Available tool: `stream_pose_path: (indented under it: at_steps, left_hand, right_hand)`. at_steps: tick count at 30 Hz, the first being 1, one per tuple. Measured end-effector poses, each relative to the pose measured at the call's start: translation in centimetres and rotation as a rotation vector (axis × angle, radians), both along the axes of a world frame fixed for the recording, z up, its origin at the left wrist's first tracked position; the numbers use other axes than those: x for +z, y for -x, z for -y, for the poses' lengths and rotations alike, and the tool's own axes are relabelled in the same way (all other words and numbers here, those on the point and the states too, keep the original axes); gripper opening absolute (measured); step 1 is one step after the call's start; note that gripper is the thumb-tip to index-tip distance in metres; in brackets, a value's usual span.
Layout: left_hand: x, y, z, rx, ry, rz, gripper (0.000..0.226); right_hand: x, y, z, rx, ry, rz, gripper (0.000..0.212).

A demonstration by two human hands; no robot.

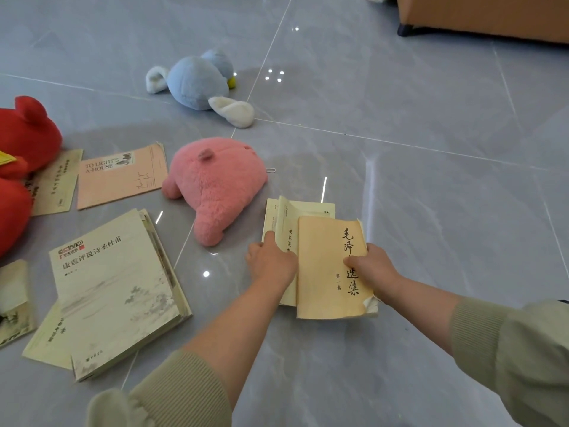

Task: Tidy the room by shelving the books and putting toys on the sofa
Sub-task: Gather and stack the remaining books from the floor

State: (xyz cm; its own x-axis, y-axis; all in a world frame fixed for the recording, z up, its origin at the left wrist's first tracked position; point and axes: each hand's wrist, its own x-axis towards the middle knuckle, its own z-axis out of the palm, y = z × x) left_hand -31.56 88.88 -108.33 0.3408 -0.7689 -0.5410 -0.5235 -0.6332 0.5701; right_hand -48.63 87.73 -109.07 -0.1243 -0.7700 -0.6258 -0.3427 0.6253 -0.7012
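Observation:
A tan book (pixel 326 272) with black brush lettering lies on top of a pale yellow book (pixel 284 220) on the grey floor. My right hand (pixel 374 268) grips the tan book's right edge, thumb on the cover. My left hand (pixel 271 261) holds the left edge of the pale book beneath it. A pink plush (pixel 215 183) lies just left of this stack. Farther back lies a blue plush (pixel 197 83), and a red plush (pixel 21 167) sits at the left edge. A large landscape-cover book (pixel 117 291), a pink book (pixel 121 177) and a cream book (pixel 57 183) lie scattered on the left.
The orange-brown sofa (pixel 483 16) base with a black foot stands at the top right. Another book (pixel 14 303) shows partly at the far left edge. A thin pale booklet (pixel 46 337) pokes out under the large book. Bare tiles stretch to the right.

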Motion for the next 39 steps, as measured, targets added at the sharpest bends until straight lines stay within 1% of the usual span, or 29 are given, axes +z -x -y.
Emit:
stream_pose_path:
  at_steps: [3,7,12,17,20,22,24,26,28,30,32,35,37,39]
  left_hand:
    - [-0.1,0.0,-0.2,-0.029,0.006,0.068,0.043]
    - [0.1,0.6,-0.2,-0.072,0.013,0.082,0.042]
    - [0.3,0.2,0.4,0.019,-0.011,0.036,0.044]
    - [0.6,0.7,0.3,-0.046,0.010,0.043,0.041]
    - [0.6,0.4,0.6,0.002,-0.020,0.011,0.040]
    - [0.3,-0.3,1.1,0.078,-0.037,-0.037,0.038]
    - [0.3,-0.9,1.4,0.157,-0.024,-0.111,0.029]
    - [0.2,-1.6,1.5,0.189,0.007,-0.174,0.018]
    - [0.4,-2.1,1.4,0.208,0.069,-0.226,0.010]
    - [0.5,-2.4,1.3,0.228,0.115,-0.326,0.016]
    - [0.6,-2.6,1.2,0.185,0.078,-0.406,0.026]
    - [0.2,-2.9,0.9,0.016,-0.010,-0.371,0.019]
    - [0.0,-3.5,0.7,0.053,0.026,-0.413,0.022]
    - [0.0,-4.5,0.6,0.180,0.082,-0.532,0.023]
  right_hand:
    - [-0.2,0.0,0.0,0.004,0.002,-0.008,0.015]
    - [-0.3,0.1,0.0,0.012,0.007,-0.013,0.014]
    - [-0.3,0.0,-0.2,0.029,0.024,-0.012,0.022]
    - [-0.6,-0.1,-0.2,0.020,0.036,-0.023,0.023]
    - [-0.7,-0.1,-0.2,0.017,0.037,-0.017,0.023]
    - [-0.8,-0.1,-0.2,0.017,0.036,-0.015,0.021]
    - [-1.0,-0.1,-0.2,0.013,0.031,-0.008,0.016]
    - [-1.0,-0.1,-0.1,0.014,0.024,-0.011,0.012]
    - [-1.1,0.0,0.0,0.009,0.016,-0.009,0.014]
    - [-1.2,0.0,0.0,-0.004,0.011,0.001,0.015]
    - [-1.2,0.1,0.0,-0.021,-0.004,0.028,0.016]
    - [-1.2,0.8,0.2,-0.026,-0.057,0.102,0.021]
    - [-1.1,1.5,0.6,-0.038,-0.085,0.148,0.025]
    - [-0.9,2.3,0.9,-0.075,-0.096,0.178,0.024]
